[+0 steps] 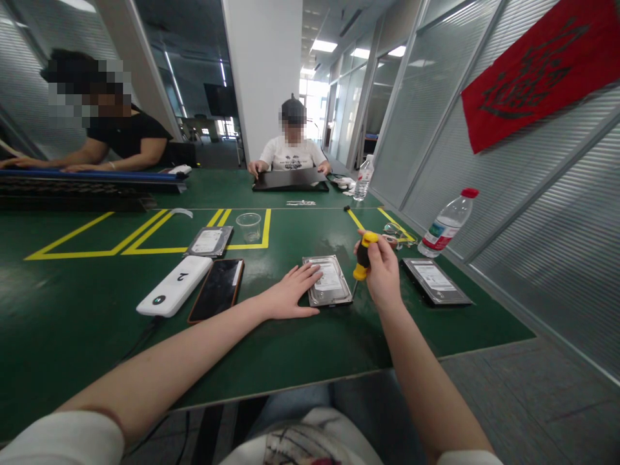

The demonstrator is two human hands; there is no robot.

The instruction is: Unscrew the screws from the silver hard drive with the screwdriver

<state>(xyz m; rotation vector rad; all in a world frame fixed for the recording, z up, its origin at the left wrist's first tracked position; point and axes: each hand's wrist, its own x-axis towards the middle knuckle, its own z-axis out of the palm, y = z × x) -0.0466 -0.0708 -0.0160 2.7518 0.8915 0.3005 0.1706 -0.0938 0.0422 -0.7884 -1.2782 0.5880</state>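
Observation:
A silver hard drive point(332, 284) lies label up on the green table in front of me. My left hand point(293, 292) rests over its left side, fingers stretched out and the thumb spread along the near edge. In my right hand point(385, 268) is a screwdriver point(361, 263) with a yellow and black handle, its fingers closed round the grip. The shaft points down beside the right edge of the drive; whether the tip touches it I cannot tell. A second hard drive point(436, 281) lies to the right of my right hand.
To the left are a white power bank point(175, 286) with a cable, a phone point(217, 290), another hard drive point(209, 240) and a clear plastic cup point(249, 227). A bottle point(446, 226) stands at the right. Two people sit across the table point(300, 355), one holding a dark panel point(290, 179).

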